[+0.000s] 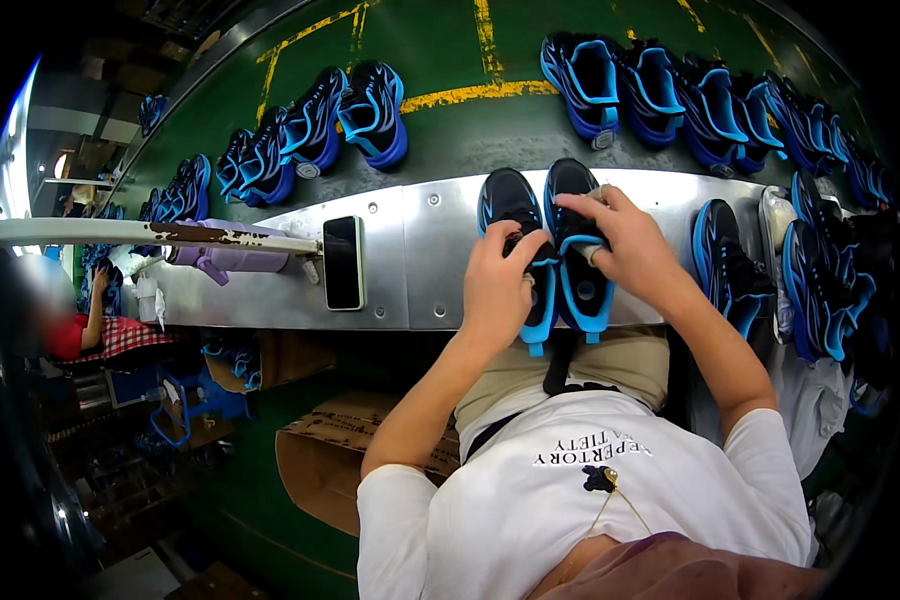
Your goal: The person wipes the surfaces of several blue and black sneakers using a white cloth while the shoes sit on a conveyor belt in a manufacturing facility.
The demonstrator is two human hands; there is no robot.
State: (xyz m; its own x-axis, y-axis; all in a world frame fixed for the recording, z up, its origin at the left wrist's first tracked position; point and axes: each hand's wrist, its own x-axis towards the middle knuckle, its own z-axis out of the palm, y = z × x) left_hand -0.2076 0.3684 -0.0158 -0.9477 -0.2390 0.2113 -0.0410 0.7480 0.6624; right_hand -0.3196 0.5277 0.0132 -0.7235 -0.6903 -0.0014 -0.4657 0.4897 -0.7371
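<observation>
Sitting at the metal work ledge (pixel 440 250), the person has a pair of black-and-blue sneakers side by side on it, toes pointing away from the body. The left hand (pixel 495 285) is clasped over the left sneaker (pixel 510 215) around its lacing and collar. The right hand (pixel 625 240) lies across the right sneaker (pixel 578 250), fingers pinching what looks like a small pale cloth or pad (pixel 598 200) against the upper; the pad is mostly hidden, so its kind is uncertain.

Both heels jut past the near edge of the ledge, over the lap. Judging from that, a hard rub from the right hand could push the right sneaker off the near edge, since only the pressing hand pins it. The two shoes touch, so a shove on one may skew the other.

A smartphone (pixel 343 262) lies on the ledge to the left of the pair, well apart, near the ledge's seam; a sweeping elbow could nudge it. More finished sneakers (pixel 735 270) crowd the ledge's right end, just beside the working forearm, and could be knocked over. Beyond the ledge, rows of matching shoes (pixel 660 85) rest on the green belt surface.
</observation>
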